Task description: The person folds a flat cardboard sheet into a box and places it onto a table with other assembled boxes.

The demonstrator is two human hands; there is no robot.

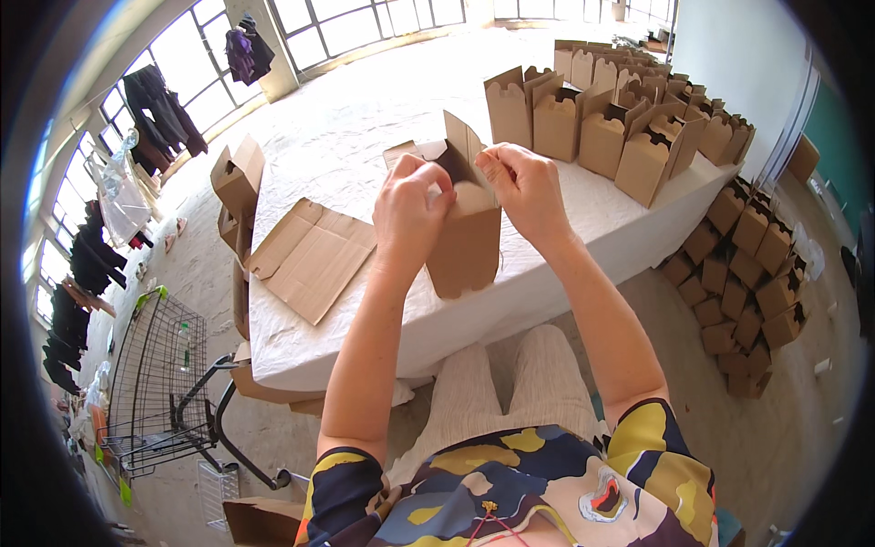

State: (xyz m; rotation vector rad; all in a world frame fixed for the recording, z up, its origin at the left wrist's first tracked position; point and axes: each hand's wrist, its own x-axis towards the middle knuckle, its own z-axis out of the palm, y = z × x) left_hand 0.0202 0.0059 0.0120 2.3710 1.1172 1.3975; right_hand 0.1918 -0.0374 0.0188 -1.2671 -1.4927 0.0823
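Box (467,246) upright at frame centre, long axis vertical. Your left hand (410,205) and right hand (524,187) each keep a pinching grip on its top flaps, equally near.

Multicoloured patterned short-sleeved top (510,483), pale trousers (510,383)

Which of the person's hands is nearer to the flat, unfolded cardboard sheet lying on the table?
Left. The left hand sits just right of the flat cardboard sheet; the right hand is farther right, beyond the held box.

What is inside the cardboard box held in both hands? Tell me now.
The cardboard box stands upright on the white table, top flaps open. Only dark shadow shows at its mouth; the left hand and right hand cover most of the opening, so any contents are hidden.
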